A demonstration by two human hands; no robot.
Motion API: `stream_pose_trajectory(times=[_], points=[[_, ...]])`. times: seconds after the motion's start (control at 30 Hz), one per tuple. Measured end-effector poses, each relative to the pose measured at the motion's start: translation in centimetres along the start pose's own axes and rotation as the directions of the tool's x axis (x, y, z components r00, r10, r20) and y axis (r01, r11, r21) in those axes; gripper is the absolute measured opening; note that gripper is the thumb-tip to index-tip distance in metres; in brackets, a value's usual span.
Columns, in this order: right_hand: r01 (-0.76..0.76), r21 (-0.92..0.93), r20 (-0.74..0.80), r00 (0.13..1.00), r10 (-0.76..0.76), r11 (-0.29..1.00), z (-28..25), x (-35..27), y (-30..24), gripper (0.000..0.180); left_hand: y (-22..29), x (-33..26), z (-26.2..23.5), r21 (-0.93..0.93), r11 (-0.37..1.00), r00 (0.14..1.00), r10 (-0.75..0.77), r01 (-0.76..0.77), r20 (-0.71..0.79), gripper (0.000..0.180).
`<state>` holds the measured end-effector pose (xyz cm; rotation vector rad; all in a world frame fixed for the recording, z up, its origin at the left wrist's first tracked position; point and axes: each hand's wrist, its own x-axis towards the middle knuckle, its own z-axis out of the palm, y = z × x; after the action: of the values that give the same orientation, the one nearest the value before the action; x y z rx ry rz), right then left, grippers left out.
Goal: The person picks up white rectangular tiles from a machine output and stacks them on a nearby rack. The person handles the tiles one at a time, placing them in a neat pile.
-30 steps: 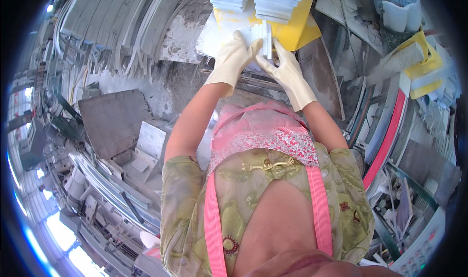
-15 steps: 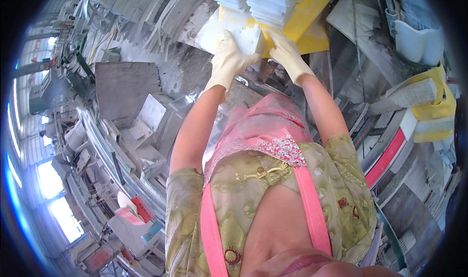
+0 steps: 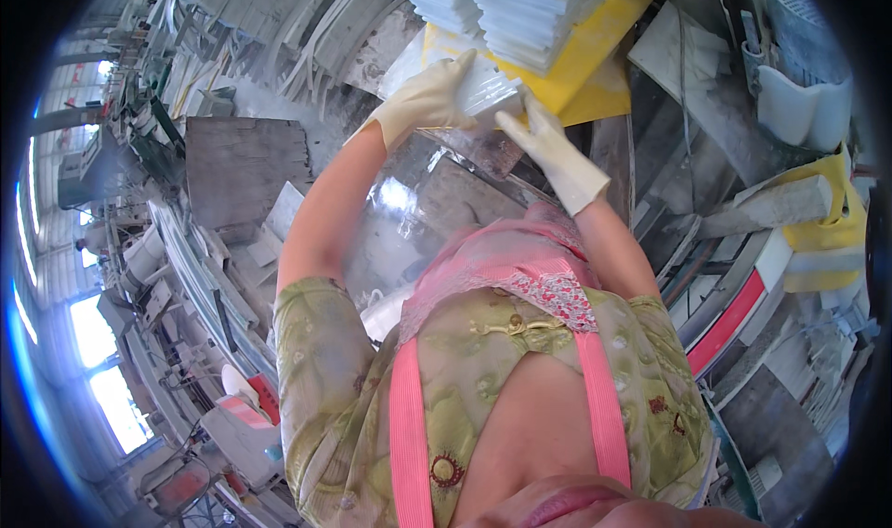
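Note:
Both my hands wear pale rubber gloves and reach forward and up. My left hand (image 3: pixel 426 101) grips the left end of a small stack of white flat pieces (image 3: pixel 488 90). My right hand (image 3: pixel 548 147) holds the same stack from its right side and underneath. Just beyond them, tall stacks of white ribbed sheets (image 3: pixel 520 8) rest on a yellow board (image 3: pixel 595 54). A clear plastic sheet (image 3: pixel 418 212) lies below my hands, over a dusty surface.
A dark square slab (image 3: pixel 243 168) lies to the left. White profiles (image 3: pixel 269 26) are piled at the upper left. A red and white bar (image 3: pixel 743 305) and yellow blocks (image 3: pixel 822 226) stand on the right. Cluttered benches (image 3: pixel 186 277) run along the left, beside bright windows.
The view has swung, so the stacks and yellow board sit further right. My hands have drawn the small white stack slightly down and away from the tall stacks.

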<state>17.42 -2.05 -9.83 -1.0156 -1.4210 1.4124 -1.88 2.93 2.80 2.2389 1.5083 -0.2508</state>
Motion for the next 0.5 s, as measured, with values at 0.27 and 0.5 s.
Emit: stream_pose_trajectory(times=[0.27,0.5], points=[[-0.014,0.323,0.131,0.991,-0.030,0.946,-2.0,5.4,-0.6,0.072,-3.9,-1.4,9.3,-0.872,0.299,0.814,-0.334,-0.387,-0.476,0.108],[0.077,-0.060,-0.033,0.996,-0.079,0.995,-0.1,4.6,-0.4,0.060,-2.4,4.1,17.8,-0.799,0.052,0.680,-0.493,-0.599,-0.542,0.084]])
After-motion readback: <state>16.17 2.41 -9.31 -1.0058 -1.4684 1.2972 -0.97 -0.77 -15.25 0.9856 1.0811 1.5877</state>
